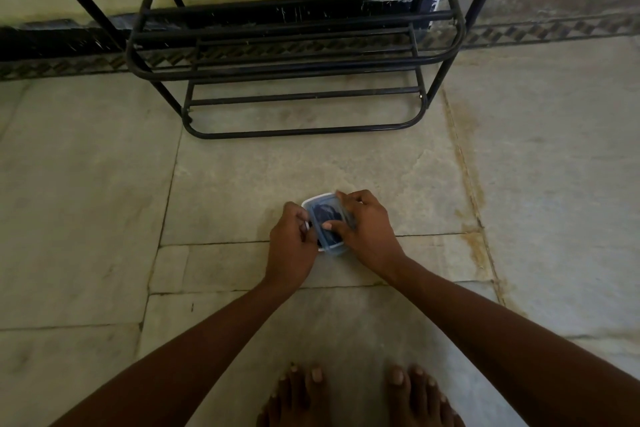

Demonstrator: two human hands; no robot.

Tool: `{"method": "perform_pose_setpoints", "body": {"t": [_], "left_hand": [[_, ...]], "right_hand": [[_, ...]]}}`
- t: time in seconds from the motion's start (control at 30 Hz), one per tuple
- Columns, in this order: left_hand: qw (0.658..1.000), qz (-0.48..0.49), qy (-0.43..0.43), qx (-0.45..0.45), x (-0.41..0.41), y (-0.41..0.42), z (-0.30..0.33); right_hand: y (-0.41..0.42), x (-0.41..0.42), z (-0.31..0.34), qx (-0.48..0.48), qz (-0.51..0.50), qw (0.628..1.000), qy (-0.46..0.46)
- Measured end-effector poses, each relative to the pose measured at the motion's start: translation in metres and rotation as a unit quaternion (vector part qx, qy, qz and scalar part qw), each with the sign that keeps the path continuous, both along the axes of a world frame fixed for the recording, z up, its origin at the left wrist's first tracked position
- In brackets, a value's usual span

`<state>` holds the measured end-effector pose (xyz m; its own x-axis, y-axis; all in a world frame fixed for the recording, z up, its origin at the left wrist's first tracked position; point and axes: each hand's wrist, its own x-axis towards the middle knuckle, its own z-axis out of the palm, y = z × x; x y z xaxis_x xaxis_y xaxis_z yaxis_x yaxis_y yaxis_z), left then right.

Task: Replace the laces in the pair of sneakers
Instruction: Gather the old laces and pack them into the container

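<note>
A small clear plastic box (325, 208) with a white rim sits low over the stone floor, dark blue laces showing through it. My left hand (292, 246) grips the box's left edge. My right hand (367, 229) holds the translucent lid (334, 246) over the box, thumb pressed on top, lid tilted and shifted toward me. No sneakers are in view.
A black metal shoe rack (298, 55) with bare shelves stands against the wall straight ahead. My bare feet (360, 395) are at the bottom edge. Pale stone floor (104, 201) spreads to both sides, with a patterned border strip along the wall.
</note>
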<state>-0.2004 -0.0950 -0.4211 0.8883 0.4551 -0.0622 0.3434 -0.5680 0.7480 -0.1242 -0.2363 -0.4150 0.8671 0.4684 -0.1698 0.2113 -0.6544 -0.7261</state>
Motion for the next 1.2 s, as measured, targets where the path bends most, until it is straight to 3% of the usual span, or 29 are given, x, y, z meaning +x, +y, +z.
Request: {"method": "perform_pose_setpoints", "body": {"t": [0.27,0.63,0.9,1.03,1.2], "left_hand": [[0.997,-0.003,-0.038,-0.062,-0.008,0.003,-0.002],[0.998,-0.038,-0.039,-0.034,-0.008,0.012,0.003],[0.986,-0.119,0.086,-0.074,-0.003,0.020,0.013],[0.977,-0.143,0.149,-0.047,0.005,0.023,0.009],[0.977,-0.135,0.162,-0.021,0.008,0.018,0.005]], "right_hand": [[0.013,0.003,-0.003,-0.042,0.006,0.999,-0.019],[0.002,0.008,-0.003,-0.033,0.061,0.998,0.006],[-0.009,0.029,0.003,-0.082,0.180,0.977,0.084],[-0.009,0.035,0.014,-0.096,0.168,0.975,0.107],[-0.004,0.031,0.026,-0.146,0.141,0.974,0.096]]}}
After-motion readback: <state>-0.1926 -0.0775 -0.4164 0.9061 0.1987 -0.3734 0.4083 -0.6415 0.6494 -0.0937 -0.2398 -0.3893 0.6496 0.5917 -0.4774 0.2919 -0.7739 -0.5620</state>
